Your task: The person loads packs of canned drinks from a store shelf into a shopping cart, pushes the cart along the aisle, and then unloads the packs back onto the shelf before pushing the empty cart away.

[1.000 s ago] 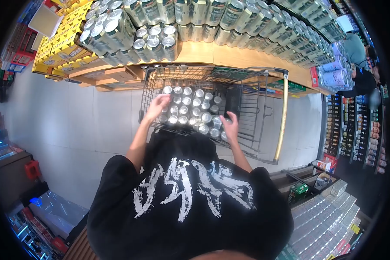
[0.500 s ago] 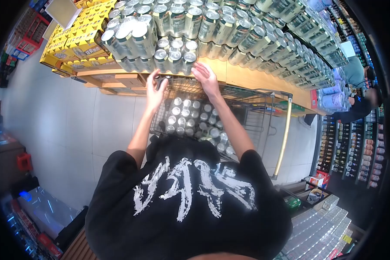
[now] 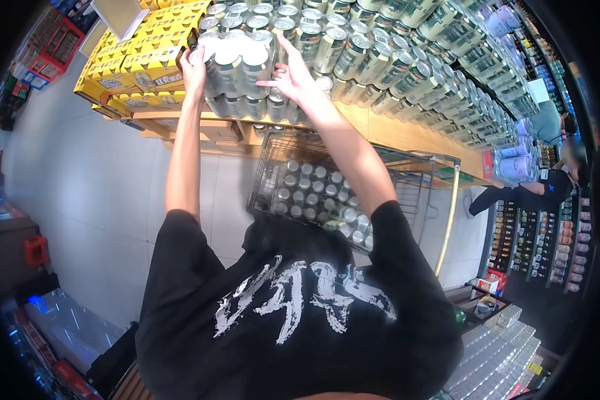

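A person in a black shirt (image 3: pixel 293 353) reaches both arms forward to a display of packed cans. The pack of cans (image 3: pixel 228 70) between the two hands sits at the display's front left corner, on top of a lower layer of cans (image 3: pixel 233 107), its lids bright with glare. The left hand (image 3: pixel 193 70) is at the pack's left side, between it and the yellow boxes (image 3: pixel 157 67); its fingers are slightly bent, and whether this grip has hold of the pack cannot be told. The right hand (image 3: pixel 292 79) is at the pack's right side, its grip released, with thumb and fingers spread apart.

More green and pale cans (image 3: pixel 380 60) stand in rows to the right, all on a wooden display stand (image 3: pixel 355 121). Below the arms, near the stand, is a wire cart (image 3: pixel 260 175) with a gold handle (image 3: pixel 447 220); silver-topped cans (image 3: pixel 299 197) stand inside it, partly hidden by the right arm. Another person (image 3: pixel 547 190) in dark clothes is well apart, at the far right.
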A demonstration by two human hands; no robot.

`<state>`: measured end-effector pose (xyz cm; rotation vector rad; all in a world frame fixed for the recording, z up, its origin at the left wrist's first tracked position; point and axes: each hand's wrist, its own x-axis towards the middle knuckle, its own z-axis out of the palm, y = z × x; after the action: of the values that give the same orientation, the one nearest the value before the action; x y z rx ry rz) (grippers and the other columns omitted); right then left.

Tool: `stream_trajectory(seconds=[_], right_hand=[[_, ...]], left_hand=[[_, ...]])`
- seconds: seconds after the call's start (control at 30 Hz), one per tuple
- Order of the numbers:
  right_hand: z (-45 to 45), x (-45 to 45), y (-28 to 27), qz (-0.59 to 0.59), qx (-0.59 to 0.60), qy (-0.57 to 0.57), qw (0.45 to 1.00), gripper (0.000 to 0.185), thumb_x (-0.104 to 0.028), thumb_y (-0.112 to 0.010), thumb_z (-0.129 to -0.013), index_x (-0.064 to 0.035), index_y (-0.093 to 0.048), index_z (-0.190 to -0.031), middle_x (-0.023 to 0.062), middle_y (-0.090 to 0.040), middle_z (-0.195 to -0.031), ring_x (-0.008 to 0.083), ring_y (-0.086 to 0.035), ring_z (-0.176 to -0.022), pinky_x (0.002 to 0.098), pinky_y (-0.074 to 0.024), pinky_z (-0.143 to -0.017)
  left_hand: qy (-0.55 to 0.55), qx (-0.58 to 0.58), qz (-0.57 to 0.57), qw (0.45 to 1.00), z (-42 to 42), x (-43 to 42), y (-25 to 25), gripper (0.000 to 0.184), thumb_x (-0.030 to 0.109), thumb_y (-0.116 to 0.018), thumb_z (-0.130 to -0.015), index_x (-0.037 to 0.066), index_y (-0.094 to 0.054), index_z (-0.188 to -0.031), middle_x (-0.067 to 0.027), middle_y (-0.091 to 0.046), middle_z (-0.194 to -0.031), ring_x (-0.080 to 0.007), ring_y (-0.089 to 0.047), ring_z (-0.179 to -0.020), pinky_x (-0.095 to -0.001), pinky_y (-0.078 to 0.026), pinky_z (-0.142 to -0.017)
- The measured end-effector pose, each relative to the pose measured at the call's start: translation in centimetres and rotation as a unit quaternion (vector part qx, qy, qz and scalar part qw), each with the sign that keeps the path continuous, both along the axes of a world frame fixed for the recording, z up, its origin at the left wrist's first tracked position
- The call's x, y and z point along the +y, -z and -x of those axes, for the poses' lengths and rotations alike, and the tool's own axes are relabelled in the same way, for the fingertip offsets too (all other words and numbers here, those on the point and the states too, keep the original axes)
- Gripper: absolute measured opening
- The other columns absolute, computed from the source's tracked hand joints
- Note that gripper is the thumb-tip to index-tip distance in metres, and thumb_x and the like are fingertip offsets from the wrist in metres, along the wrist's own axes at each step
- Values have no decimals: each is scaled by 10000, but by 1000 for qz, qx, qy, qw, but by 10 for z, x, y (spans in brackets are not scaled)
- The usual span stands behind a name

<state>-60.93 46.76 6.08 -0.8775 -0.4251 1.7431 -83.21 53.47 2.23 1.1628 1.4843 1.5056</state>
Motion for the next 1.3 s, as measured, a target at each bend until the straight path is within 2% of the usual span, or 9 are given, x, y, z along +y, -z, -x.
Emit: stream_trajectory(seconds=[0.2,0.27,0.53,0.67,0.83,0.97,1.1,1.2,1.3], right_hand=[[35,26,15,10,-111,45,993,1249,-294,-796,-723,-248,234,-1430,240,-131,-1497,441,-258,-1340,755,-399,-849],[42,21,13,13,-148,46,988,1204,-255,-774,-743,-263,209,-1439,235,-174,-1490,454,-338,-1295,753,-407,-837],[40,5,21,-99,-163,39,981,945,-146,-673,-829,-284,-20,-1498,147,-251,-1485,406,-387,-1280,669,-503,-760],[42,-6,34,-134,-138,41,980,954,-133,-705,-794,-310,-70,-1483,165,-238,-1485,422,-385,-1277,666,-502,-707],[33,0,35,-145,-140,-10,980,943,-137,-672,-787,-309,-62,-1485,210,-262,-1464,436,-452,-1202,623,-528,-665],[25,14,23,-122,-149,-74,979,981,-163,-643,-793,-312,30,-1490,193,-260,-1463,395,-552,-1100,554,-578,-621],[19,25,22,-84,-155,-95,980,1044,-191,-666,-752,-264,66,-1492,209,-198,-1489,456,-575,-1044,556,-579,-526],[16,33,14,-17,-169,-131,977,1115,-245,-715,-696,-278,66,-1491,180,-66,-1541,523,-259,-1313,773,-403,-779],[19,34,8,12,-195,-112,974,1166,-294,-772,-652,-267,36,-1493,166,-88,-1541,521,-212,-1333,795,-380,-782]], left_hand=[[111,-31,52,992,28,31,24,796,469,-678,-833,36,-339,-1408,-156,-473,-1354,-220,-480,-1222,-361,-399,-995],[140,-133,34,980,34,45,36,692,266,-694,-850,61,-340,-1408,-133,-493,-1326,-204,-526,-1165,-337,-470,-937],[168,-313,-18,935,26,-3,12,731,14,-682,-809,91,-294,-1424,-91,-524,-1274,-207,-505,-1177,-352,-420,-1002],[212,-339,-38,916,34,-20,15,737,10,-677,-813,102,-281,-1428,-74,-496,-1317,-206,-499,-1188,-372,-412,-1012],[214,-249,124,936,52,-25,-3,805,191,-769,-755,92,-289,-1394,-132,-497,-1279,-278,-493,-1185,-626,-446,-859],[190,-205,111,954,51,-17,2,852,211,-810,-737,8,-280,-1372,-163,-523,-1254,-254,-501,-1168,-499,-467,-896],[141,-183,94,968,44,3,28,840,311,-810,-738,0,-348,-1367,-175,-534,-1251,-270,-590,-1060,-512,-535,-764],[161,-201,97,961,47,12,37,700,331,-759,-790,5,-430,-1315,-152,-610,-1146,-240,-646,-951,-463,-558,-714],[225,-204,184,935,33,-25,-13,534,403,-613,-894,20,-503,-1250,-127,-655,-1061,-214,-664,-945,-420,-585,-591]])
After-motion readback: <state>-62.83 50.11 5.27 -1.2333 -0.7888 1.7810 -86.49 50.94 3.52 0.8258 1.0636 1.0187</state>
